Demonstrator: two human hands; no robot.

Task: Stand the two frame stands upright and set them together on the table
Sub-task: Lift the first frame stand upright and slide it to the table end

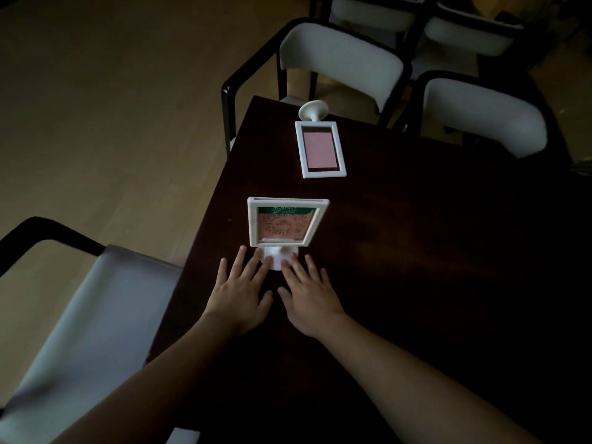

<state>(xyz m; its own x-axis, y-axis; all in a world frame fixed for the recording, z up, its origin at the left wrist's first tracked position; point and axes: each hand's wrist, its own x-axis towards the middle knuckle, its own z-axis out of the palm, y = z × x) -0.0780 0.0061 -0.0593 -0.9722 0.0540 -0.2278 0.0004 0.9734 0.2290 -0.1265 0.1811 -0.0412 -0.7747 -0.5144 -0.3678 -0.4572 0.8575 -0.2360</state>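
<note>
A white frame stand (283, 222) with a pink and green card stands upright near the left edge of the dark table (416, 251). Its round base (276, 256) rests on the tabletop. My left hand (240, 291) and my right hand (309, 294) lie flat side by side just in front of it, fingers spread, with the fingertips touching the base. Neither hand holds anything. Farther away, a second white frame stand (320, 149) with a pink card lies flat on its back, its round base (313, 111) pointing to the table's far edge.
A grey-cushioned chair with a black frame (86, 315) stands at the table's left side. Two more such chairs (339, 59) (480, 113) are pushed up to the far edge, others behind them. Wooden floor (112, 107) lies to the left. The room is dim.
</note>
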